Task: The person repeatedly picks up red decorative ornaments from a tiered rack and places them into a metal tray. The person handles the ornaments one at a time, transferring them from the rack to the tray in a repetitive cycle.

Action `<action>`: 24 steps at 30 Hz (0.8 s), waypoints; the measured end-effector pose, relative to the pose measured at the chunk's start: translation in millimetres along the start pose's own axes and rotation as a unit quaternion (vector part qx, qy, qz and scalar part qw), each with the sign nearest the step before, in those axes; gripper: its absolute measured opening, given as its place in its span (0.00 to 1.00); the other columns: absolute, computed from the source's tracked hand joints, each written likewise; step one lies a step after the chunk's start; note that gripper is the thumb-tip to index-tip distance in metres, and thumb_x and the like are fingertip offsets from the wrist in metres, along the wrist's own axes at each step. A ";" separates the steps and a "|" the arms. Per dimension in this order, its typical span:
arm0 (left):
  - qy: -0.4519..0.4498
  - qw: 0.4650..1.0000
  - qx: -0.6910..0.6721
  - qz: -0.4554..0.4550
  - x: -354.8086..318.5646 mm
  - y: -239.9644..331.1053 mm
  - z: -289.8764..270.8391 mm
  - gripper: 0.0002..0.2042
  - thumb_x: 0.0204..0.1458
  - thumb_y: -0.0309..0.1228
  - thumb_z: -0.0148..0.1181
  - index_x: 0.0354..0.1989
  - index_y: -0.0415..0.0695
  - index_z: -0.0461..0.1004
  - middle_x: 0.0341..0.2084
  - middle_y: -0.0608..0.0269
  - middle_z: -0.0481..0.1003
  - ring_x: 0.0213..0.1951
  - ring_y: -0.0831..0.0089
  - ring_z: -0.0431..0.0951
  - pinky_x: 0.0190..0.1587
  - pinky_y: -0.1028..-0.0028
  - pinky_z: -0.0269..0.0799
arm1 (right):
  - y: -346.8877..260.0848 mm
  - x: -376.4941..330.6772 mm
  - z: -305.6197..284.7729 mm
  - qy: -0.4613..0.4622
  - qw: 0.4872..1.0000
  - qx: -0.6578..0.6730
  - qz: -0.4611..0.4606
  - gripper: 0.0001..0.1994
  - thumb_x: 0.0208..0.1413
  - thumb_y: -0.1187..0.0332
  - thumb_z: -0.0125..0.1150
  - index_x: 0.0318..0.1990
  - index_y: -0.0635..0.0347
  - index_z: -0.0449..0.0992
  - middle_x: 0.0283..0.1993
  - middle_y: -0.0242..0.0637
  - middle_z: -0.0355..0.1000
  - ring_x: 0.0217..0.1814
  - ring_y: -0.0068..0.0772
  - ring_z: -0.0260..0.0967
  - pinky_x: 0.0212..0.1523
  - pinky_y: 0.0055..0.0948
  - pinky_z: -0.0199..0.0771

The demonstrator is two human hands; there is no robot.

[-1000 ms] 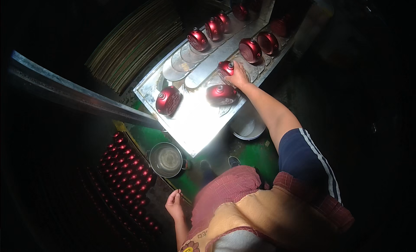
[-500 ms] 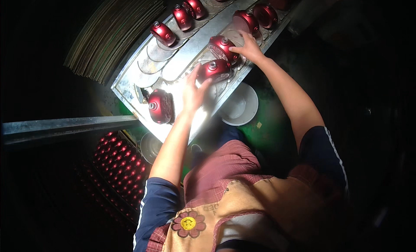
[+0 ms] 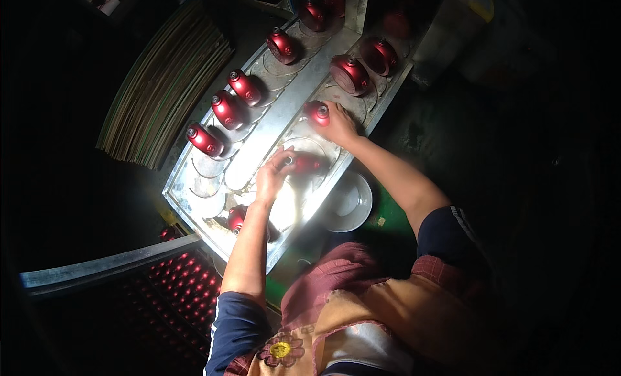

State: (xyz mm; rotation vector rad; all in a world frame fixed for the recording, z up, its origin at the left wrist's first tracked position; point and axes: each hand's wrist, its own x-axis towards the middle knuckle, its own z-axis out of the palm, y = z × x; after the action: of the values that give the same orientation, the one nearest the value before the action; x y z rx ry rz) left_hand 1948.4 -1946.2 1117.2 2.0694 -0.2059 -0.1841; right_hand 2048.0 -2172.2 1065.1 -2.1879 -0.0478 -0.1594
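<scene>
Several glossy red rounded pieces with short dark necks stand along a long metal bench (image 3: 170,193). My left hand (image 3: 270,174) has its thumb and fingertips closed at the neck end of one red piece (image 3: 309,163), whose outline is blurred. Farther up the same row, my right hand (image 3: 339,125) curls round the right side of another red piece (image 3: 316,112). Its fingers partly cover that piece. Below my left hand, a third red piece (image 3: 237,215) is partly hidden behind my left forearm.
In the bench's left row more red pieces (image 3: 206,139) sit on round plates. A white basin (image 3: 352,204) is below the bench's right edge. Stacked thin boards (image 3: 165,85) stand to the left. At lower left are a metal rail (image 3: 110,259) and many small red shiny items (image 3: 184,276).
The whole view has shifted, so the bench appears lower. Relative to it, the left row's red pieces have come nearer. Both hands remain at their red pieces, the right one now wrapped farther round.
</scene>
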 end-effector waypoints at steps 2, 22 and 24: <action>-0.025 1.000 0.001 -0.011 13.3 4.8 6.0 0.12 0.54 0.20 0.62 0.47 0.42 0.77 0.58 0.59 0.75 0.71 0.63 0.57 0.68 0.67 0.56 | 16.1 18.0 -19.1 0.073 0.995 0.073 -0.012 0.40 0.42 0.48 0.75 0.59 0.61 0.66 0.61 0.56 0.66 0.65 0.57 0.61 0.64 0.45 0.62; 0.088 0.996 -0.024 -0.009 -12.7 107.5 64.3 0.17 0.56 0.23 0.60 0.55 0.44 0.77 0.55 0.58 0.77 0.61 0.66 0.72 0.63 0.68 0.64 | 240.1 257.2 -111.4 0.098 0.988 -0.113 0.049 0.48 0.38 0.50 0.78 0.63 0.72 0.63 0.60 0.60 0.69 0.64 0.58 0.66 0.64 0.43 0.65; 0.097 0.994 -0.029 -0.044 -39.7 109.5 69.9 0.16 0.56 0.23 0.60 0.53 0.43 0.78 0.52 0.58 0.78 0.57 0.67 0.75 0.61 0.69 0.67 | 248.4 269.5 -116.1 0.094 0.984 -0.110 0.101 0.46 0.39 0.53 0.78 0.63 0.71 0.65 0.61 0.60 0.68 0.64 0.56 0.67 0.64 0.42 0.65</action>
State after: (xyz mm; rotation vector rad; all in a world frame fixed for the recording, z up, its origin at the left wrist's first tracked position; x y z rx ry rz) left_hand 1887.1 -2049.2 1181.0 2.0255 0.0104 -0.0414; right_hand 2327.0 -2417.9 967.2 -2.3703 0.3123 -0.2662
